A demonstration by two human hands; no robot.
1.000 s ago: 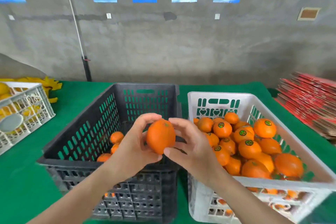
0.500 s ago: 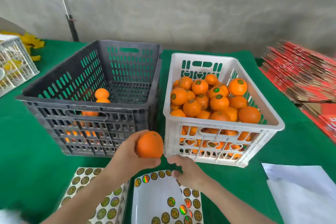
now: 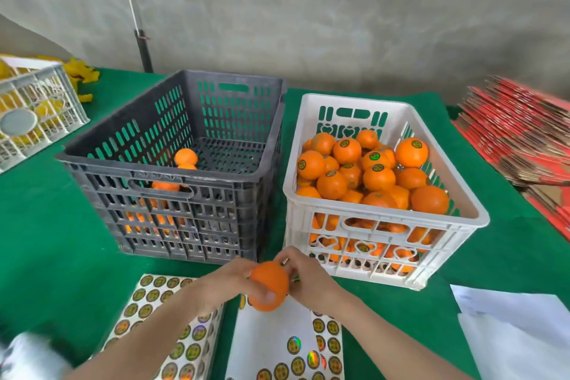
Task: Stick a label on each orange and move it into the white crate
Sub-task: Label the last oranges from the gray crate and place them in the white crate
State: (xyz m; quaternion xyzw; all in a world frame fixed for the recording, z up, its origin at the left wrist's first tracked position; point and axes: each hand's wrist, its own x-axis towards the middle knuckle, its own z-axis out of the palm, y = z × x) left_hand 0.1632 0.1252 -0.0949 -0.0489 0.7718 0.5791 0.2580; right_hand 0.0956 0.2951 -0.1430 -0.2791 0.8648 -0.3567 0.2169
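My left hand [image 3: 226, 282] grips an orange [image 3: 269, 285] low over the sticker sheets, in front of the two crates. My right hand [image 3: 310, 279] is against the orange's right side, fingertips curled at its top; a label between them is hidden. The white crate [image 3: 388, 213] at the right is piled with labelled oranges [image 3: 378, 177]. A few unlabelled oranges [image 3: 186, 156] lie in the dark grey crate [image 3: 172, 176] at the left. Two sheets of round labels lie below my hands: a full sheet [image 3: 154, 311] and a partly used sheet [image 3: 296, 345].
A green cloth [image 3: 52, 244] covers the table. Another white crate [image 3: 34, 114] with yellow fruit stands at the far left. Flat red cartons [image 3: 524, 133] are stacked at the right. White paper sheets [image 3: 518, 333] lie at the lower right. A concrete wall is behind.
The orange came down from over the crates to just above the label sheets. My right hand reached to the partly used sheet, then rose back to the orange's side.
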